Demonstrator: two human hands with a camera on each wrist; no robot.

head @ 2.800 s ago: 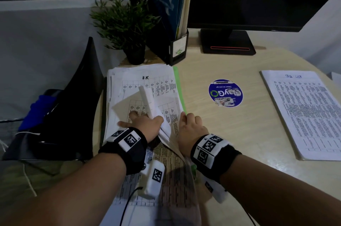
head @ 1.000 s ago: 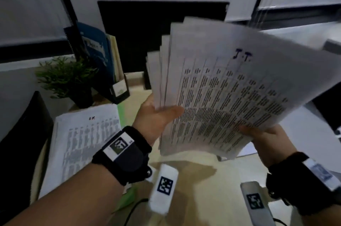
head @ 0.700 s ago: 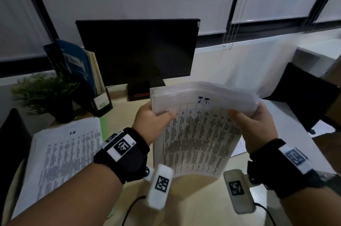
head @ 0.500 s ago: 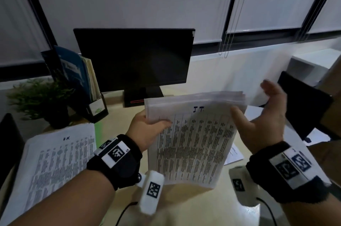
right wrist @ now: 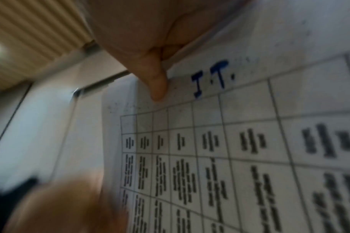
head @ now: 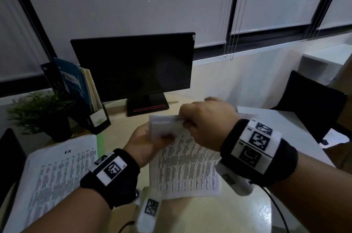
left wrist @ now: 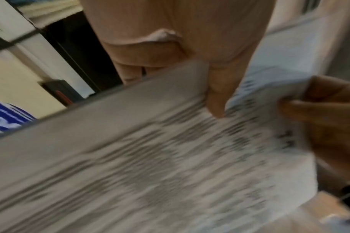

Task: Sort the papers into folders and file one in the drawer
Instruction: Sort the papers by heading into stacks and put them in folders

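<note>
A pale desk (head: 219,213) stands under blinds, a dark monitor (head: 133,69) at twelve o'clock. At nine o'clock a second paper stack (head: 51,181) lies flat. The held papers (head: 186,166), marked "I.T.", hang upright above bare desk. The right hand (head: 207,124), open half a second ago, now pinches their top edge; the left hand (head: 144,145) grips the left edge.
</note>
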